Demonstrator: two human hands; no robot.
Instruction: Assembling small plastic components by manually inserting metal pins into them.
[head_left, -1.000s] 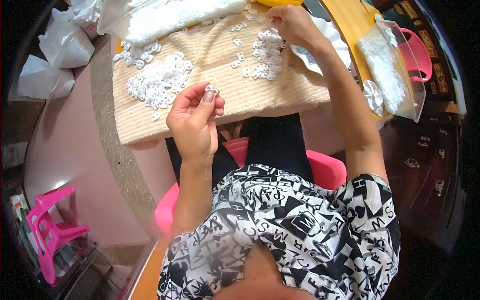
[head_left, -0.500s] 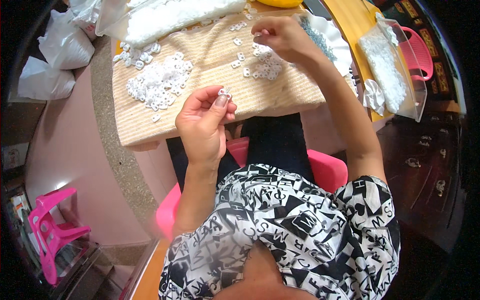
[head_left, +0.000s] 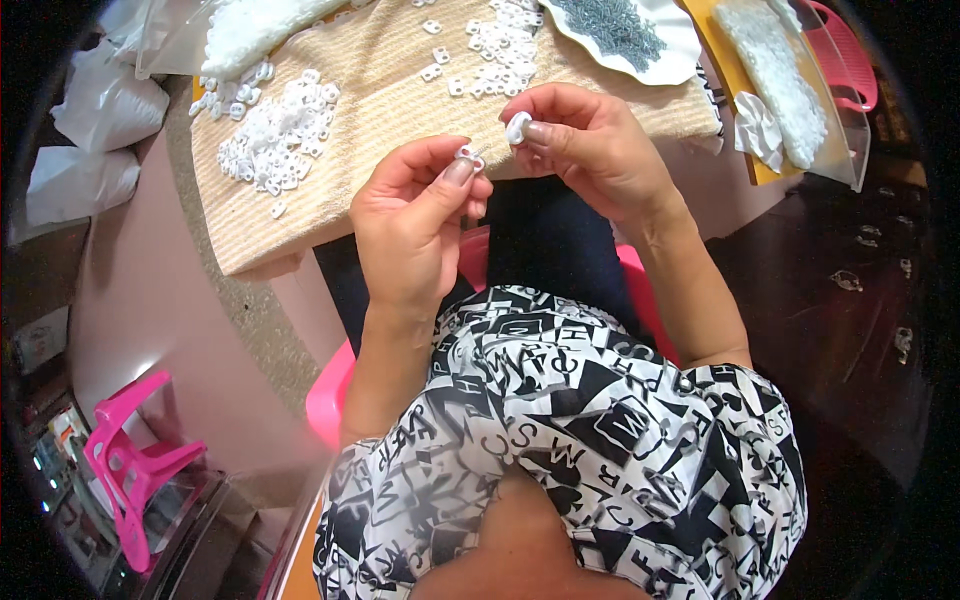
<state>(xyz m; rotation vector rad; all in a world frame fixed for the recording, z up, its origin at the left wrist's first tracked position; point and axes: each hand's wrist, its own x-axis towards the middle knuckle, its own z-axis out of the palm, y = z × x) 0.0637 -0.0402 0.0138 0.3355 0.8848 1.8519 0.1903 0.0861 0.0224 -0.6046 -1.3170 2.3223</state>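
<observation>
Between thumb and fingers, my left hand (head_left: 408, 220) pinches a small white plastic piece (head_left: 469, 157) with holes in it. To its right, my right hand (head_left: 605, 155) grips another small white piece (head_left: 517, 127), which looks rounded, by thumb and forefinger. The two pieces are close together but apart, above the table's near edge. A heap of loose white pieces (head_left: 285, 130) lies on the striped cloth (head_left: 385, 85) at left. Farther off, beyond my hands, is a second group of white two-holed pieces (head_left: 503, 50).
A white wavy-rimmed dish (head_left: 680, 65) holds many small grey metal-looking parts (head_left: 610, 30). Clear bins of white pieces stand at far left (head_left: 255, 35) and right (head_left: 775, 85). Crumpled white paper (head_left: 758, 132) lies by the right bin. A pink stool (head_left: 135, 470) stands at left.
My right hand has come back from the far group of pieces toward my left hand, now with a white piece in it. The view has shifted, and my left hand still holds its piece.
</observation>
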